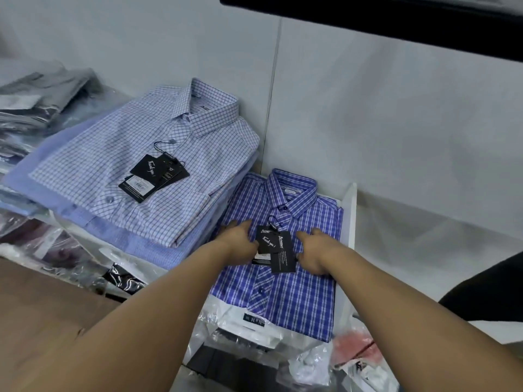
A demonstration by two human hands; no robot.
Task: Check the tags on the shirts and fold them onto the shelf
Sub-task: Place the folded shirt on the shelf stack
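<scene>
Tags (276, 247) lie mid-chest on the dark plaid shirt (297, 301), which sits at the right end of the shelf (349, 210), collar toward the back. Left grip (240, 239) and right grip (314, 251) flank them, fingers flat on the cloth, clamped on nothing, both equally near.

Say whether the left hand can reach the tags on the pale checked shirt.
Likely yes: the tags lie uncovered atop the pale checked shirt, with nothing between them and the left hand.

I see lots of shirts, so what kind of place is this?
Probably a clothing shop or stockroom: the folded checked shirt and blue plaid shirt carry black hang tags, beside bagged shirts.
</scene>
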